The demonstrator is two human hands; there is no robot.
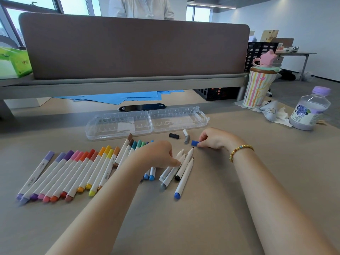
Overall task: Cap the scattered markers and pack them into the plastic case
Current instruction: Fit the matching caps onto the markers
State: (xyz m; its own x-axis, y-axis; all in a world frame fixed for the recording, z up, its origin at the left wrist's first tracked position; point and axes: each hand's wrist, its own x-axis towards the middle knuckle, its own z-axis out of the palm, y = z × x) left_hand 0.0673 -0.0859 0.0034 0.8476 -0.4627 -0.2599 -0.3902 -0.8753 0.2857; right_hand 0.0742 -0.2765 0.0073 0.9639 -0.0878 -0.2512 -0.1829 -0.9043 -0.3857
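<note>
A clear plastic case point(147, 122) lies open and empty at the back of the desk. Several capped markers point(73, 172) lie in a row at the left, purple through orange and brown to teal. Right of them lie several uncapped markers point(184, 166) with bare tips pointing away. My left hand point(156, 153) rests on this group, its fingertips touching one of them. My right hand point(215, 138) pinches a blue cap point(195, 143) against the desk. A black cap point(174, 135), a white cap point(185, 132) and a grey cap point(187, 139) lie loose just beyond.
A dark phone point(141, 107) and blue paper sheets point(119, 98) lie behind the case, under a brown divider point(134, 46). At the right stand a striped cup point(257, 87), crumpled tissue point(276, 115) and a purple drink bottle point(309, 109). A person stands beyond the divider.
</note>
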